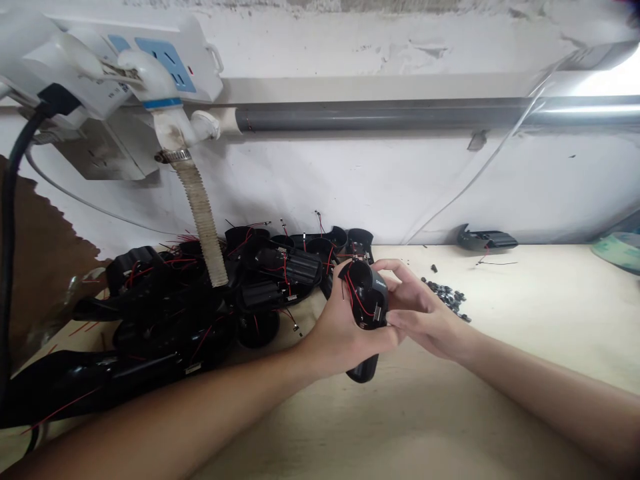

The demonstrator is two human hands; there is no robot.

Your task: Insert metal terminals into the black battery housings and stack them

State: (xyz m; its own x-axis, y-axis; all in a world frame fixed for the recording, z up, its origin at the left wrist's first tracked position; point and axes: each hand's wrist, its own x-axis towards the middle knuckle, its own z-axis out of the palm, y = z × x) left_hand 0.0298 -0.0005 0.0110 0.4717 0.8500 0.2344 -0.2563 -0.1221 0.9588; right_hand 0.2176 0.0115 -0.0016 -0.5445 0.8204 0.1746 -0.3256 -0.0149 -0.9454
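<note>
A black plastic housing (367, 297) with thin red wires inside is held up over the wooden bench (525, 313). My left hand (340, 333) wraps round its lower half from the left. My right hand (417, 310) grips its right side, fingers curled over the top and thumb pressed at its open middle. Its rounded lower end (363, 370) sticks out below my left palm. A pile of similar black housings with red wires (200, 300) lies just left of my hands.
A small heap of tiny black parts (447, 295) lies right of my hands. One black shell piece (485, 239) rests by the wall. A ribbed hose (203, 217) hangs from a white power strip (130, 60). A grey pipe (400, 115) runs along the wall.
</note>
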